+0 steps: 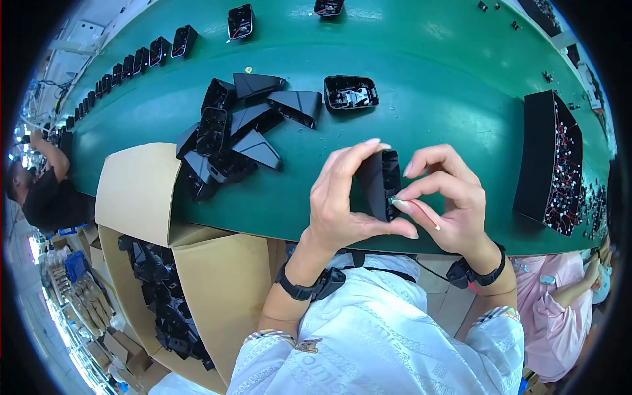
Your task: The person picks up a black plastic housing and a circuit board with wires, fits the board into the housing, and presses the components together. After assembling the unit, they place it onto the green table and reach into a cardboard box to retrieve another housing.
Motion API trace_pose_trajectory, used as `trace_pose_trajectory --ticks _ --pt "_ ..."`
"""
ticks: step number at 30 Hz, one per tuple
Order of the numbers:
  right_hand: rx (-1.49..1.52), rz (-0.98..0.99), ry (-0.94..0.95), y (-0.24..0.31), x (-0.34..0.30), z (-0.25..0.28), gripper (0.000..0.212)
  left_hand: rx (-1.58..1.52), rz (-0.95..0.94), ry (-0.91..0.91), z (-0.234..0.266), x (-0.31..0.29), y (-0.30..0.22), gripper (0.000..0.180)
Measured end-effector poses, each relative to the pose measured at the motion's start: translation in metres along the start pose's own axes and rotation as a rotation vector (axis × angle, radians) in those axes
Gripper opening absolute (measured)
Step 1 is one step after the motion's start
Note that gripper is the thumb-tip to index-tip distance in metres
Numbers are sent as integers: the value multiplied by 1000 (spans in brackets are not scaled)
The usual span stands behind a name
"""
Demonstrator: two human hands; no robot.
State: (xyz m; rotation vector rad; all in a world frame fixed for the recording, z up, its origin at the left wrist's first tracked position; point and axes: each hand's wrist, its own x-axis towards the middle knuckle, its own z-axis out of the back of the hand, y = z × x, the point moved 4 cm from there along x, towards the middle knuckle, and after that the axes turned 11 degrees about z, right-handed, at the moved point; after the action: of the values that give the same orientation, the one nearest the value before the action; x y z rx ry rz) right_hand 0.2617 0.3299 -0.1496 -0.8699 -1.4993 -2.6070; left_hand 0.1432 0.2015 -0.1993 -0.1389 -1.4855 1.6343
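Note:
My left hand point(339, 201) grips a black plastic housing point(376, 187) by its sides, tilted with its open side toward my right. Between the thumb and index finger of my right hand point(454, 201) is a small part with a red wire point(424, 214), held at the lower edge of the housing's opening. A small white plug hangs on the wire's loose end. Whether the part touches the housing inside, I cannot tell. Beyond my hands, another open housing point(351, 93) lies on the green table with a whitish piece inside.
Left of my hands is a heap of black housings point(257, 118). A cardboard box point(217, 296) of black parts stands at the table's near edge. At right, a black bin point(536, 155) holds wired parts. Housings point(158, 51) line the far left edge. People sit at both sides.

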Motion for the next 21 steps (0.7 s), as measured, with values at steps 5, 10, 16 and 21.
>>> trace_pose_trajectory --ticks 5,10,16,21 --pt "11 20 -26 4 -5 -11 15 -6 5 33 2 1 -1 116" --pt "116 -73 -24 -4 -9 -13 16 -224 78 100 -2 -5 2 118" --pt "-119 25 59 9 2 -4 26 -201 70 28 -2 -2 -4 110" --pt "82 -111 43 -8 -6 -6 23 -34 -43 48 -5 11 -16 108"
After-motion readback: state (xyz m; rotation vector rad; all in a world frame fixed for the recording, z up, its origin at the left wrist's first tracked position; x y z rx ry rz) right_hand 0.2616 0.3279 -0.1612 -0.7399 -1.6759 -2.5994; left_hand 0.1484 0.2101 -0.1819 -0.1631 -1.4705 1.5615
